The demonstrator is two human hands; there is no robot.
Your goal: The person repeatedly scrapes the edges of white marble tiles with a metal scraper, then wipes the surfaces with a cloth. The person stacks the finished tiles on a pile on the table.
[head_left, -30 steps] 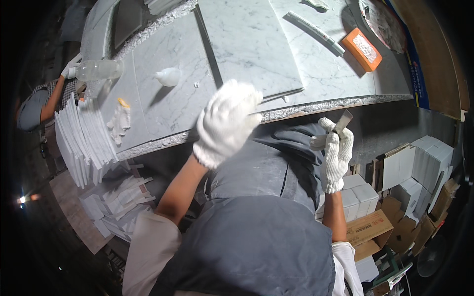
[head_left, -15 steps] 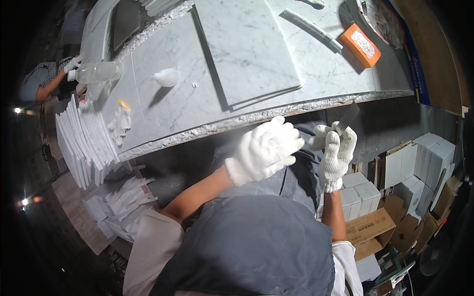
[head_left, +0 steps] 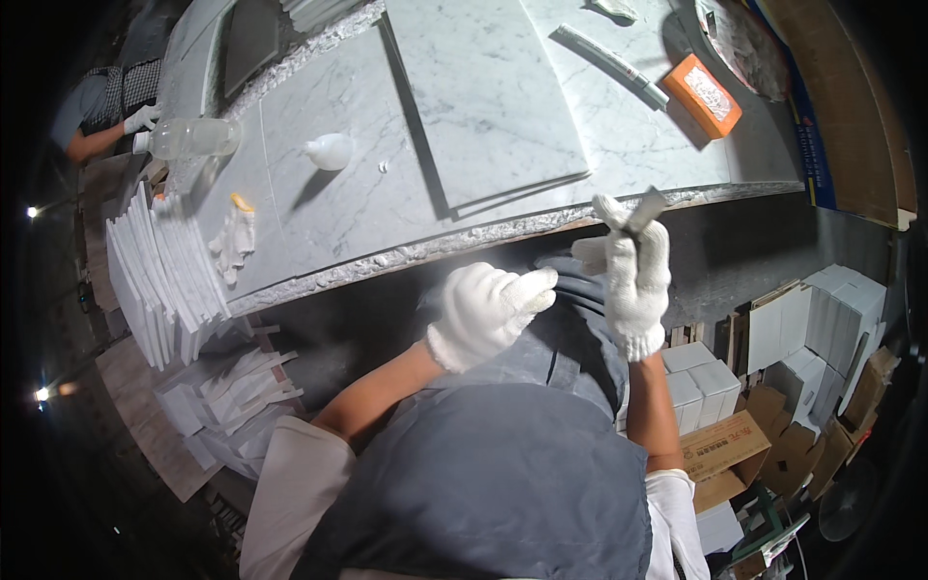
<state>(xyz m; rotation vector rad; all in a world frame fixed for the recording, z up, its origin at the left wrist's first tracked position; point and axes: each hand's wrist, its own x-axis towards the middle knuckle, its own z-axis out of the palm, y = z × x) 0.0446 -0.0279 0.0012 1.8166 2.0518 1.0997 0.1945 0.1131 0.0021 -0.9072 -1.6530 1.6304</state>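
My right hand, in a white knitted glove, is raised just off the front edge of the marble-topped bench. It pinches a short flat metal blade whose free end sticks up past the fingertips. Lower and to the left is my left hand, gloved the same way. Its fingers are curled and pressed together, and its palm is hidden. Both hands are apart, in front of my dark apron. Beyond them a grey-veined marble slab lies on the bench top.
A squeeze bottle, a clear bottle, a marker and an orange block are on the bench. Thin tiles stand stacked at the left. White boxes and cartons fill the lower right. A person's gloved hand shows far left.
My left hand has dropped a little, and its spread fingers have curled in. My right hand has shifted left and turned, with the blade still pinched in it.
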